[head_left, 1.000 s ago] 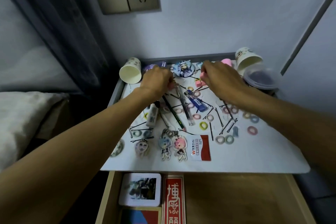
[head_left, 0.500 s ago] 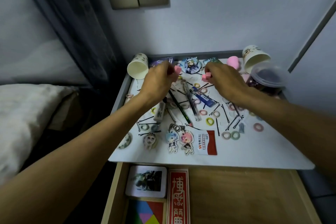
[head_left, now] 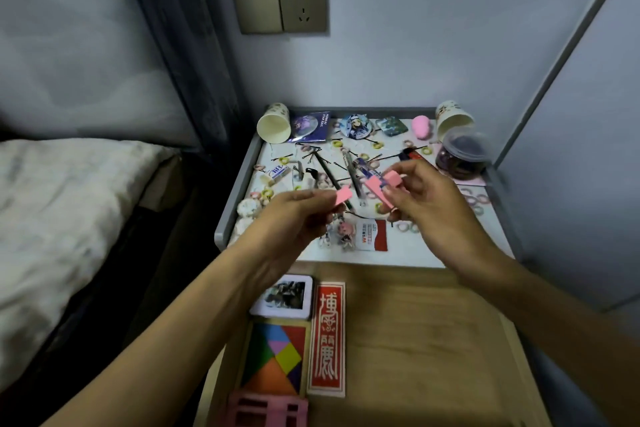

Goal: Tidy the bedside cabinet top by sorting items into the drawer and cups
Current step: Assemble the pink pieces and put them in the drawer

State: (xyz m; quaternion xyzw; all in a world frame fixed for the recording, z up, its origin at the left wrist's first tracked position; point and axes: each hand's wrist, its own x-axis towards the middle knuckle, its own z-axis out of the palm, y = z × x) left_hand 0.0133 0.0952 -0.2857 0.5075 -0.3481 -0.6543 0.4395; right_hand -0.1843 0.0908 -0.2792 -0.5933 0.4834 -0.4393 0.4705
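My left hand [head_left: 298, 215] pinches one small pink block [head_left: 343, 198] above the front of the white cabinet top [head_left: 433, 250]. My right hand [head_left: 426, 204] holds two more pink blocks [head_left: 384, 184] beside it, both hands raised off the surface. Two paper cups lie tipped at the back corners, one on the left [head_left: 275, 124] and one on the right [head_left: 453, 120]. The wooden drawer [head_left: 415, 340] stands open below, with a tangram puzzle [head_left: 275, 357], a red box [head_left: 327, 340] and a white tin [head_left: 283, 295] in it.
Hair ties, bobby pins, pens, badges, keychains [head_left: 341, 234] and a red-white packet [head_left: 372, 235] litter the top. A lidded plastic tub [head_left: 462, 153] sits back right. A pink rack [head_left: 268, 409] is at the drawer front. A bed [head_left: 62, 211] lies left, a wall at right.
Both hands lifted pink blocks from the back of the top and drew them toward me, over the front edge. The view pulled back, showing more of the drawer.
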